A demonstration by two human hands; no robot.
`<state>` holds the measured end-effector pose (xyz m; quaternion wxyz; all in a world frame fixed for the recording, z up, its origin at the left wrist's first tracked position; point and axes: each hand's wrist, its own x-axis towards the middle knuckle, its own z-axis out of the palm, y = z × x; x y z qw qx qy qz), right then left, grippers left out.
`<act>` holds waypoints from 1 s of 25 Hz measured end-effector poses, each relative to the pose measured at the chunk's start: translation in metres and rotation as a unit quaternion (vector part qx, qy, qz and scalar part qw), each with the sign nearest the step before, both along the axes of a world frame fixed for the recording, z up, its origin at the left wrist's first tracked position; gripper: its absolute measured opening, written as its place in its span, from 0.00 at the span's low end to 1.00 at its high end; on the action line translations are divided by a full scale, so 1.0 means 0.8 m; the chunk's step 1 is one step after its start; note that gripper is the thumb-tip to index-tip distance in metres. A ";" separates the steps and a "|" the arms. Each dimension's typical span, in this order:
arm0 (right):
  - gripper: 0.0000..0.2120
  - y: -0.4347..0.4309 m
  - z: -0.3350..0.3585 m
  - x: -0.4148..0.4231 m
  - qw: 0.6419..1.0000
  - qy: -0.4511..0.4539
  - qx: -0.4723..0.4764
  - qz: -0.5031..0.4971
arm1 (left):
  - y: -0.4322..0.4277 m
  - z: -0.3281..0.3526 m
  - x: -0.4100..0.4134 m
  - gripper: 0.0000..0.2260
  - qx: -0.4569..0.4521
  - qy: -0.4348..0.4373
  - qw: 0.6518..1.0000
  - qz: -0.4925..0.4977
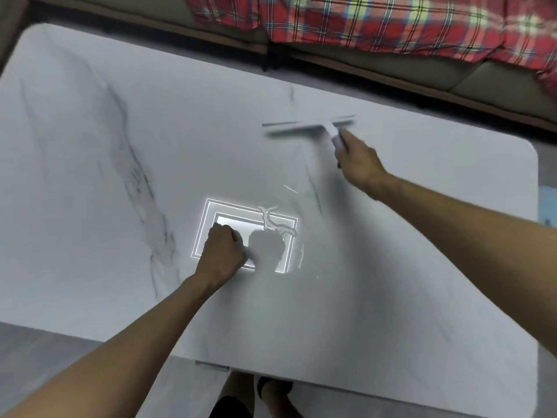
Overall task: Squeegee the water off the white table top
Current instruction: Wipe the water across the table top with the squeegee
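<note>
Right hand (358, 159) gripping, arm outstretched, left hand (223, 248) fisted, knuckles down

Table (90, 176): before us, reaching to a sofa (422, 70) behind it.
Blanket (391, 22): on the sofa.
Squeegee (307, 126): far right on our table.
Water streaks (275, 221): at the centre, between our hands.

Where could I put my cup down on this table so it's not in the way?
The table is bare on its left, around the grey veins. It is busy where the right hand holds the squeegee, and by the left hand near the water streaks.
</note>
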<state>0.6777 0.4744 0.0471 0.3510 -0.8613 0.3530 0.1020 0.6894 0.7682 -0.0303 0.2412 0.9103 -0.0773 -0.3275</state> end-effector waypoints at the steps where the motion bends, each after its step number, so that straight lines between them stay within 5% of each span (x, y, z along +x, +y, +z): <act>1: 0.11 -0.007 -0.005 0.038 1.000 -0.005 -0.009 -0.008 | -0.005 -0.009 0.012 0.05 0.000 0.006 1.000 -0.015; 4: 0.06 -0.026 -0.017 0.129 0.999 -0.009 -0.016 -0.040 | -0.009 -0.033 0.039 0.02 0.040 -0.003 0.992 -0.122; 9: 0.08 -0.042 -0.037 0.172 0.999 0.018 -0.024 -0.041 | -0.016 -0.041 0.057 0.17 0.078 0.088 0.981 -0.157; 13: 0.15 -0.035 -0.033 0.099 0.992 0.039 -0.112 0.049 | -0.029 -0.031 0.066 0.20 0.092 0.132 0.975 -0.152; 20: 0.22 -0.021 0.006 -0.098 0.987 0.114 -0.088 0.075 | -0.043 -0.022 0.065 0.23 0.103 0.137 0.975 -0.142; 25: 0.22 -0.030 0.047 -0.141 0.981 0.170 -0.065 0.071 | -0.050 -0.013 0.066 0.23 0.121 0.144 0.972 -0.139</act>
